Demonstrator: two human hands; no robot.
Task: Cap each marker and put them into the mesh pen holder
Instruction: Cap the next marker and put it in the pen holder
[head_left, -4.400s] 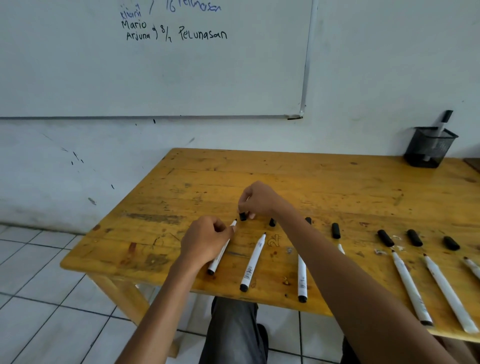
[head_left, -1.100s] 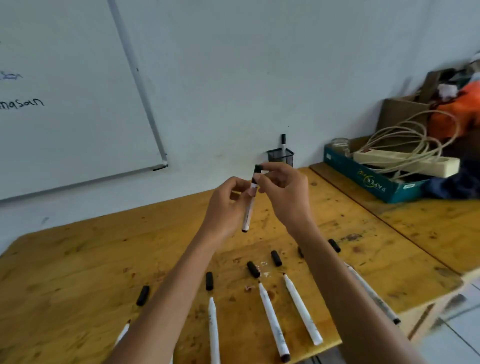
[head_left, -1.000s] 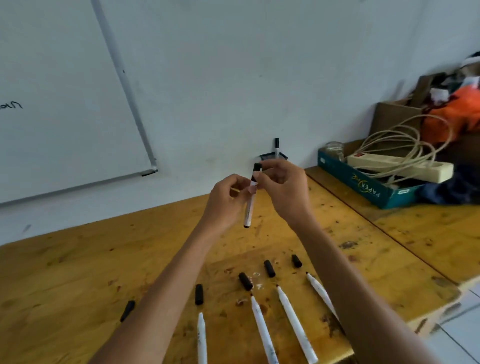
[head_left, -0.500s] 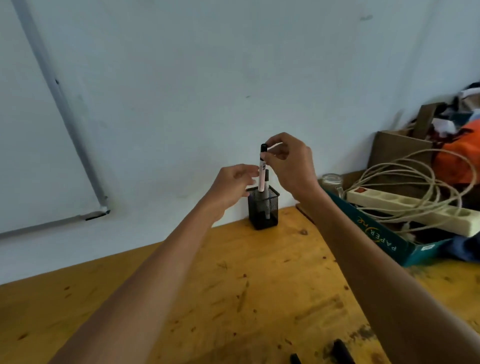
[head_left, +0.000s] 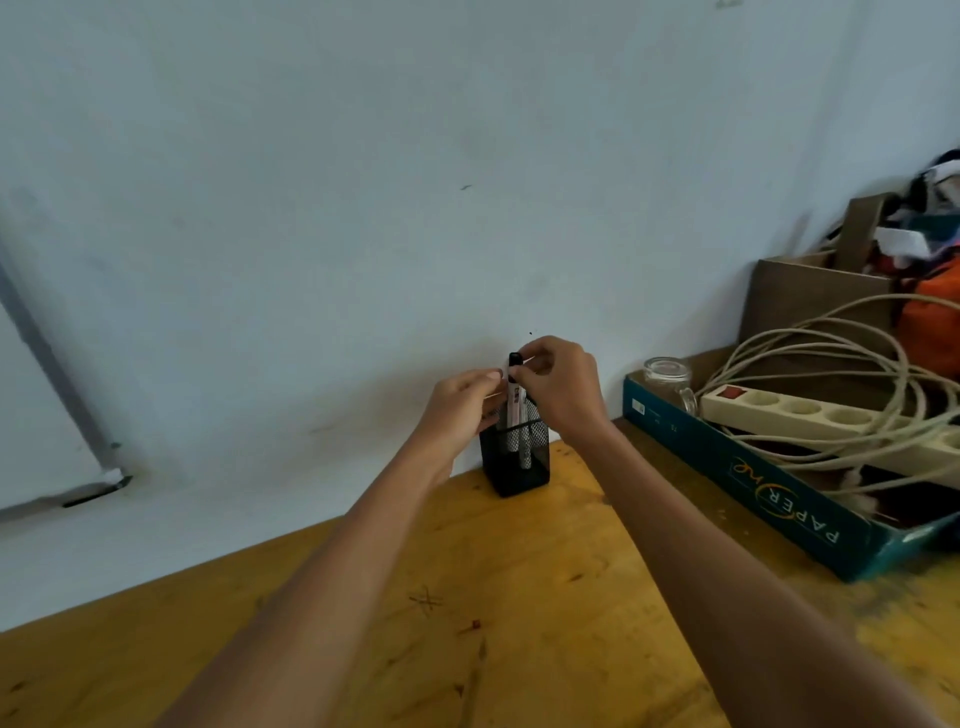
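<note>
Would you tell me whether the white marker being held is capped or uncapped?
Capped: a black cap sits on the top end of the white marker, pinched there by the right hand.

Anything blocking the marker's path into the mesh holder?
Nothing visible. The marker, pinched at its cap by the right hand with the left hand on its barrel, already dips into the mesh pen holder beside a second marker.
</note>
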